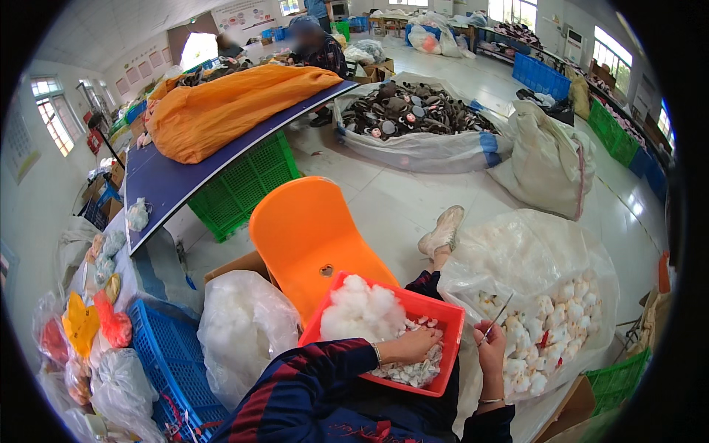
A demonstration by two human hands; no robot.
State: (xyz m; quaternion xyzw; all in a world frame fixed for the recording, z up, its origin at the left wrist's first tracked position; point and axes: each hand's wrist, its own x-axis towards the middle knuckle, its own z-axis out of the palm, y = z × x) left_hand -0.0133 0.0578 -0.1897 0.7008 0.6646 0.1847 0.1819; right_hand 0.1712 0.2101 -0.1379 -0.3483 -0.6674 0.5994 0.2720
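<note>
A red plastic basin rests on my lap, with a fluffy heap of white stuffing on its far left side and many small white fabric pieces on the right. My left hand reaches into those pieces with its fingers curled together; what they pinch is too small to make out. Just past the basin's right edge, my right hand is closed around a thin, pointed metal tool that sticks up and away. Beside it, a clear plastic bag holds many small white plush pieces.
An orange chair stands ahead of the basin. Left are a bag of stuffing and a blue crate. Beyond are a blue table with an orange sack, a large sack of dark plush pieces and a seated person.
</note>
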